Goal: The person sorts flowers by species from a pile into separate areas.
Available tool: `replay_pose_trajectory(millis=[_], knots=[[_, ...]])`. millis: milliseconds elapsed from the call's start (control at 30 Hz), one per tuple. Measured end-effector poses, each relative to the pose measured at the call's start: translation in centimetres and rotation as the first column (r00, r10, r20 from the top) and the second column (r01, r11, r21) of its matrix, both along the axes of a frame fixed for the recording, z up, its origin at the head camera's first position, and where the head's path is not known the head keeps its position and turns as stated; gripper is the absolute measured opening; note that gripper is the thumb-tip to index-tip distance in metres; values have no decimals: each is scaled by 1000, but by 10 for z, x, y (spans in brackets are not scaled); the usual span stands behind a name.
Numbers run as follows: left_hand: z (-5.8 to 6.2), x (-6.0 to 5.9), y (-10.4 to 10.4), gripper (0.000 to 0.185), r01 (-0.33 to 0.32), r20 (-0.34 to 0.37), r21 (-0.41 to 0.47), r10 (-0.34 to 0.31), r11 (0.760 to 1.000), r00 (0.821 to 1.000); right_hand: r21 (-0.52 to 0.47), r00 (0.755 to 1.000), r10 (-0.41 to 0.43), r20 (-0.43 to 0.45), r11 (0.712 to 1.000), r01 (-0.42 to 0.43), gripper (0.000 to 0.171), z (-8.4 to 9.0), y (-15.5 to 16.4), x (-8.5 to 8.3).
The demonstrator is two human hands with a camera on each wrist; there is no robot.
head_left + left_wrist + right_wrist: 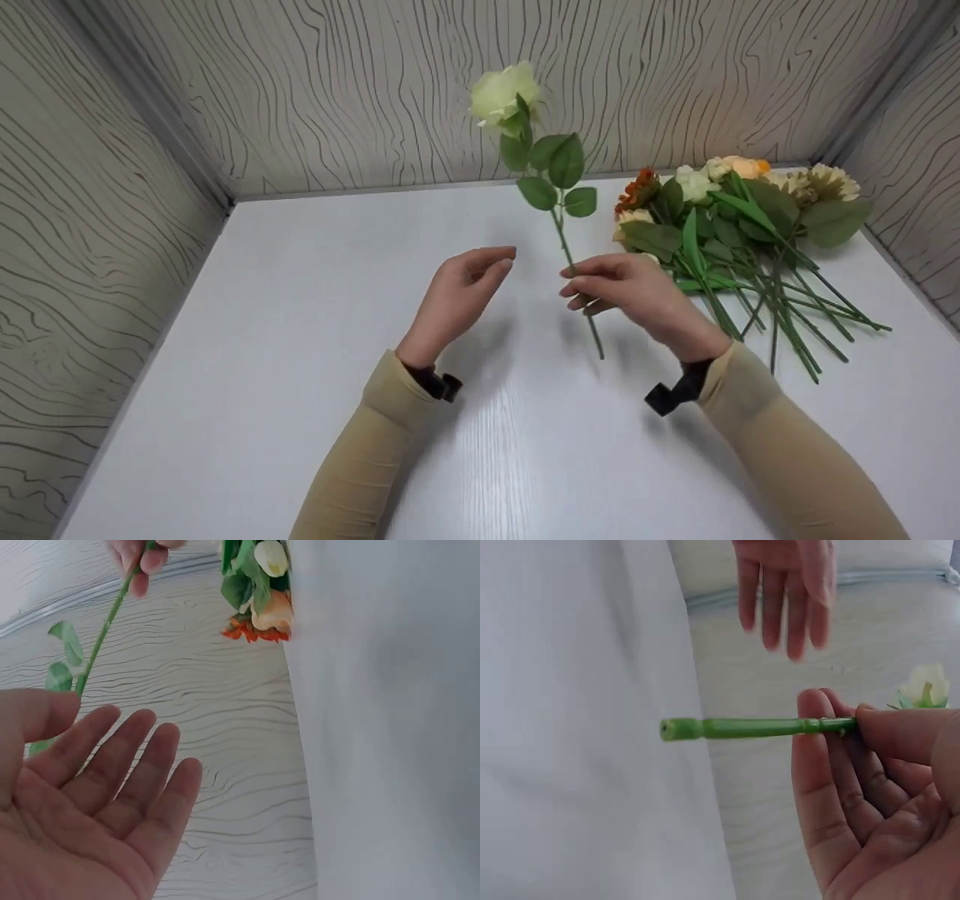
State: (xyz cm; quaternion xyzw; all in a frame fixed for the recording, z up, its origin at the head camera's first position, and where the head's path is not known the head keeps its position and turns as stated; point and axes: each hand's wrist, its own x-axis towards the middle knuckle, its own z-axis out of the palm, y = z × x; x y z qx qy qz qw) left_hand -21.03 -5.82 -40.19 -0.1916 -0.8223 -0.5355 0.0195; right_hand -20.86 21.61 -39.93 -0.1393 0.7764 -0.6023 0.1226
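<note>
Upright above the white table (300, 390), the rose (504, 94) is pinched low on its stem (765, 727) by the right hand (634, 289). Just left of the stem, the left hand (461, 289) hangs spread, holding nothing. Likely light and stiff-stemmed, with a delicate bloom; the bare lower stem seems the safest hold.

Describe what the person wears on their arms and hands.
Both hands, left hand and right hand, are bare: no gloves or rings visible. Snug beige sleeves cover both forearms to the wrists. A black strap sits at each wrist.
</note>
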Motion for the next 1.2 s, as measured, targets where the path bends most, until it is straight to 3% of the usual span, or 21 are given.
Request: replay_pose_trajectory(millis=[200, 433, 533, 733, 967, 1200], knots=[[-11, 1, 19, 31, 7, 95, 226, -29, 974, 995, -71, 995, 83, 61, 994, -79, 32, -23, -37, 13], [-11, 0, 19, 22, 7, 155, 369, -69, 930, 985, -98, 991, 85, 99, 992, -76, 38, -33, -51, 17], [-9, 0, 17, 22, 0, 192, 400, -84, 917, 978, -91, 983, 122, 140, 990, -110, 38, -34, -55, 20], [-7, 1, 11, 23, -50, 203, 449, -48, 892, 978, -58, 959, 211, 188, 977, -204, 35, -39, -63, 26], [-6, 1, 11, 20, -26, 244, 439, -92, 898, 966, -43, 970, 179, 167, 984, -174, 35, -40, -64, 25], [-7, 1, 9, 21, -17, 241, 446, -101, 895, 965, -44, 971, 174, 165, 985, -169, 34, -42, -68, 25]])
